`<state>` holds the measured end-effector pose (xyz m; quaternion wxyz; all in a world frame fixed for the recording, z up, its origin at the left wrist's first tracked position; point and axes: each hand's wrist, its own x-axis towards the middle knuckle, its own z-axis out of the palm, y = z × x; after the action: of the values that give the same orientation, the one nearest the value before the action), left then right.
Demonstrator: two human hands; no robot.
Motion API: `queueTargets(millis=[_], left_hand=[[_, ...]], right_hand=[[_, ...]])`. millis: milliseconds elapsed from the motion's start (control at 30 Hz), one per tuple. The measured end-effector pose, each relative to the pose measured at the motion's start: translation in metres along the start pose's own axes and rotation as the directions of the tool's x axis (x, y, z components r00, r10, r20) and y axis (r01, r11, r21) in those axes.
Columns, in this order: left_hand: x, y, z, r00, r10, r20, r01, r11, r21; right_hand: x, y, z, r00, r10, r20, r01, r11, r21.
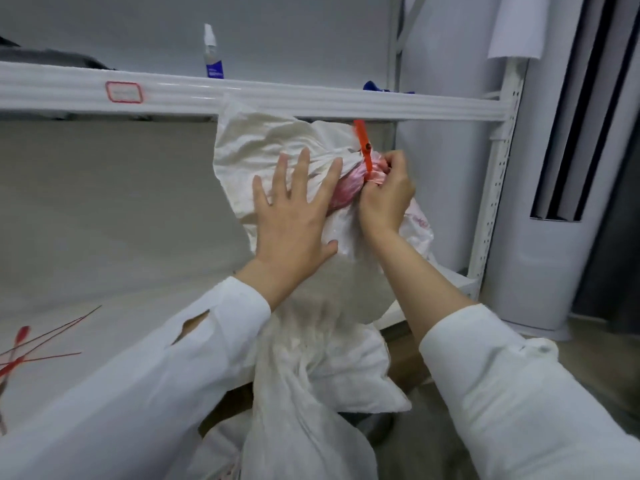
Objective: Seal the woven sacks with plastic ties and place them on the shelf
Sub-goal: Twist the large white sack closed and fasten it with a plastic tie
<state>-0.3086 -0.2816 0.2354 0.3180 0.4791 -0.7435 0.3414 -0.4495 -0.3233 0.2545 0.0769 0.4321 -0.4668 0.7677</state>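
Storeroom, white metal shelving, red-bordered label, spray bottle

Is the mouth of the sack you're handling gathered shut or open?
Gathered shut: the sack is bunched tight at its neck, with the orange tie round it by the right hand. Fully cinched: cannot tell.

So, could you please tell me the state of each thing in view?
woven sack: on the shelf, neck gathered.
orange tie: looped round the neck.
left hand: open, flat on the sack.
right hand: grips the neck by the tie.
spare ties: loose on the shelf.
spray bottle: upright, upper shelf.
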Motion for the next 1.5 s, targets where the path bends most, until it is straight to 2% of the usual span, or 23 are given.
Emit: queueTargets(millis=[67,167,233,333,433,500,567,633,700,800,833,1000,1267,1400,1500], left_hand=[[0.01,0.011,0.024,0.998,-0.028,0.051,0.03,0.999,-0.028],[0.01,0.025,0.065,0.986,-0.06,0.156,0.075,0.993,-0.089],[0.0,0.033,0.095,0.944,-0.06,0.323,0.097,0.99,-0.098],[-0.025,0.041,0.13,0.833,-0.056,0.55,0.127,0.988,-0.092],[-0.037,0.041,0.148,0.819,-0.043,0.572,0.143,0.981,-0.132],[-0.037,0.04,0.155,0.838,-0.03,0.545,0.12,0.984,-0.131],[-0.034,0.039,0.16,0.847,-0.035,0.53,0.116,0.986,-0.121],[-0.03,0.038,0.163,0.843,-0.053,0.535,0.135,0.984,-0.115],[-0.027,0.037,0.167,0.841,-0.051,0.538,0.148,0.979,-0.138],[-0.028,0.038,0.173,0.836,-0.024,0.548,0.146,0.973,-0.18],[-0.029,0.04,0.175,0.832,-0.021,0.555,0.152,0.97,-0.191],[-0.031,0.051,0.18,0.832,0.018,0.555,0.094,0.981,-0.173],[-0.01,0.047,0.186,0.879,0.066,0.472,0.016,0.986,-0.169],[-0.007,0.05,0.197,0.887,0.086,0.454,0.004,0.981,-0.194],[-0.017,0.056,0.209,0.86,0.119,0.496,-0.019,0.979,-0.203]], right_hand=[[0.01,0.023,0.001,0.998,-0.016,0.068,0.019,0.999,-0.041],[0.004,0.078,-0.001,0.977,0.036,0.212,-0.01,0.993,-0.119],[-0.014,0.124,-0.007,0.916,0.13,0.378,-0.063,0.98,-0.186],[-0.041,0.171,-0.017,0.781,0.219,0.585,-0.121,0.972,-0.202],[-0.043,0.176,-0.025,0.746,0.184,0.64,0.013,0.957,-0.291],[-0.044,0.173,-0.033,0.802,0.17,0.573,0.128,0.888,-0.442],[-0.053,0.169,-0.045,0.882,0.173,0.438,0.166,0.755,-0.634],[-0.066,0.169,-0.057,0.87,0.272,0.41,0.141,0.661,-0.737],[-0.075,0.175,-0.068,0.81,0.362,0.461,0.142,0.641,-0.754],[-0.082,0.18,-0.08,0.718,0.406,0.565,0.284,0.57,-0.771],[-0.083,0.184,-0.081,0.708,0.405,0.579,0.324,0.542,-0.776],[-0.068,0.202,-0.072,0.797,0.309,0.519,0.344,0.474,-0.811],[-0.008,0.243,-0.037,0.823,0.328,0.464,0.282,0.474,-0.834],[-0.002,0.27,-0.029,0.829,0.442,0.343,0.244,0.266,-0.933],[0.001,0.27,-0.021,0.821,0.459,0.34,0.23,0.28,-0.932]])
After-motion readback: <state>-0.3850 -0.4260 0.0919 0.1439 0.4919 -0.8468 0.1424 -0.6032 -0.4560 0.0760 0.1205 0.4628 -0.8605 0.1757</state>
